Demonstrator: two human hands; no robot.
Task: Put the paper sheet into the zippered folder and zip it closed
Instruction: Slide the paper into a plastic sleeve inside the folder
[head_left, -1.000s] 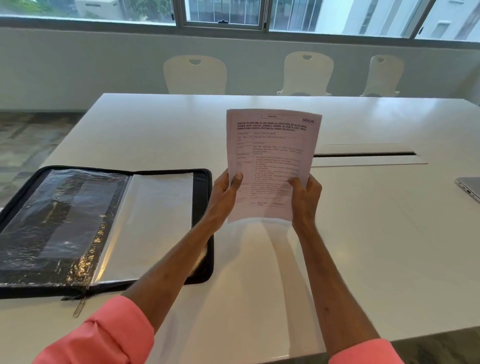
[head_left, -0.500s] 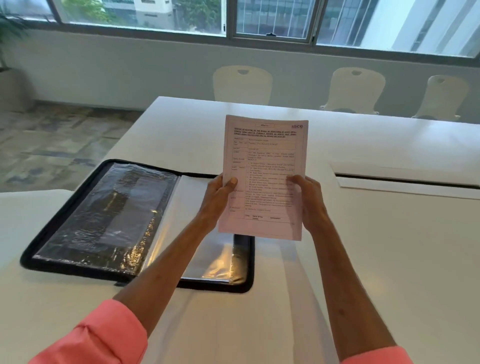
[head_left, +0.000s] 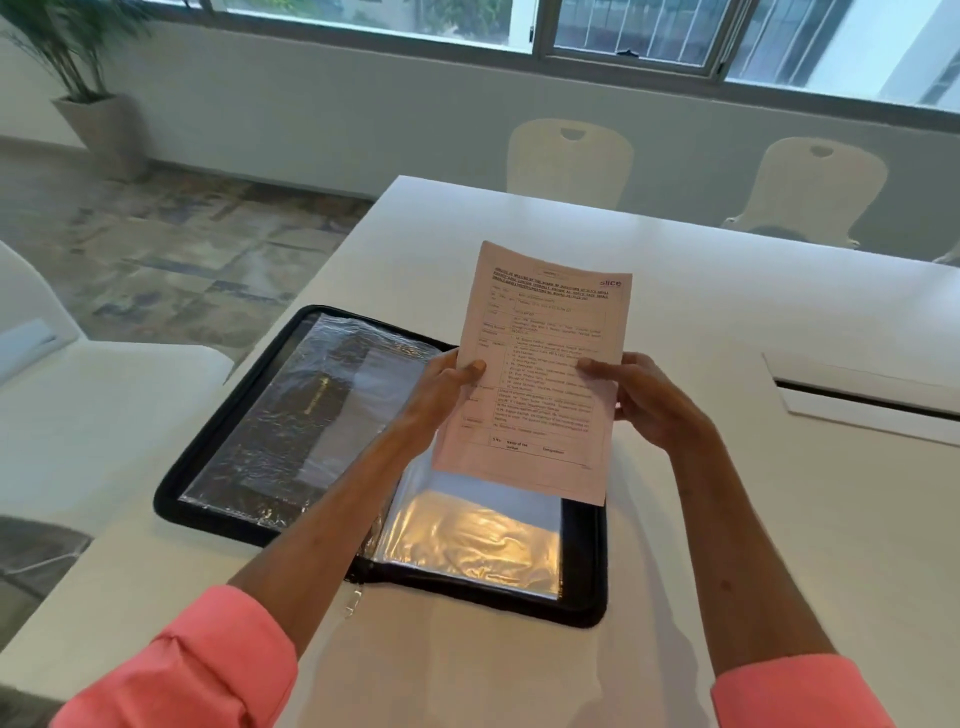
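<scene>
While both thumbs press on the printed face, the fingers (head_left: 470, 368) of the left hand (head_left: 441, 387) pinch the left edge of the paper sheet (head_left: 540, 374), and those of the right hand (head_left: 641, 397) pinch its right edge; the other fingertips sit behind the page, out of sight. Held this way, the sheet stands nearly upright and slightly tilted, its top leaning to the right, clear of the desk (head_left: 727, 545). Its lower part hangs over the right half of the zippered folder (head_left: 218, 467), though whether it touches the folder cannot be told.

That folder lies open and flat near the desk's left edge, black border all round, with glossy clear sleeves on both halves; the right one catches a warm glare. A zip pull (head_left: 352, 597) dangles at its near edge by the spine. Both forearms reach in from below, ending in pink sleeves (head_left: 208, 670). Beyond the desk stand pale chairs (head_left: 569, 161) along a wall under windows, and a potted plant (head_left: 78, 57) stands on the floor at the far left.
</scene>
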